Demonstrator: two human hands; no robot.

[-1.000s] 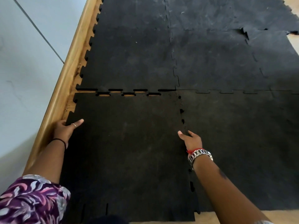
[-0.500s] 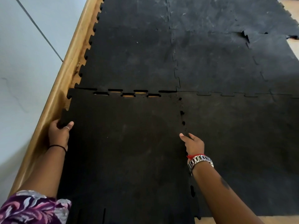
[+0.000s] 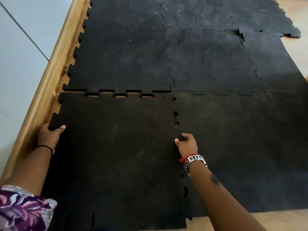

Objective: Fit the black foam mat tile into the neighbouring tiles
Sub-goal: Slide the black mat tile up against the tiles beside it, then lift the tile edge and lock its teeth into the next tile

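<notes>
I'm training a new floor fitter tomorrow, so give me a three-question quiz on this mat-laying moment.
1. True or false: the loose black foam tile is fully locked into the tile beyond it.
2. Where does the left hand grip the loose tile?
A. its far edge
B. its edge by the wooden skirting
C. its middle
3. Fill in: the right hand is at the seam between the loose tile and the tile on its ____.

Key
1. False: gaps showing wood floor remain along that seam.
2. B
3. right
</notes>
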